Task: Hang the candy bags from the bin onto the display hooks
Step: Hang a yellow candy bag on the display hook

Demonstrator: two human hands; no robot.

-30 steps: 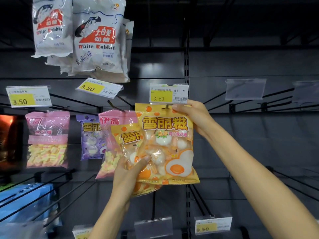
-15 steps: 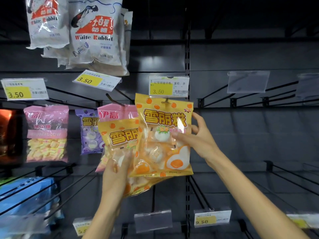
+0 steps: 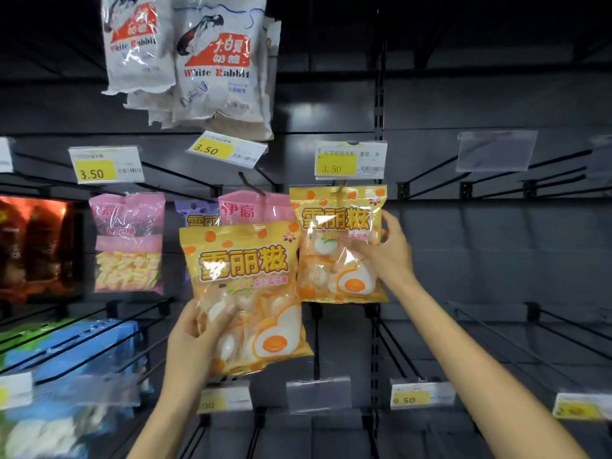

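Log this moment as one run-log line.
right hand: touching hung orange bag on hook | left hand: holding second orange bag, unhung | step: hang next bag

- The shop is dim, and the top corners are almost black.
- Light from the front shines white on the yellow bags and leaves a soft glow on the dark wall.
- The lower left corner is blurry.
- Straight hooks bend near the edges.
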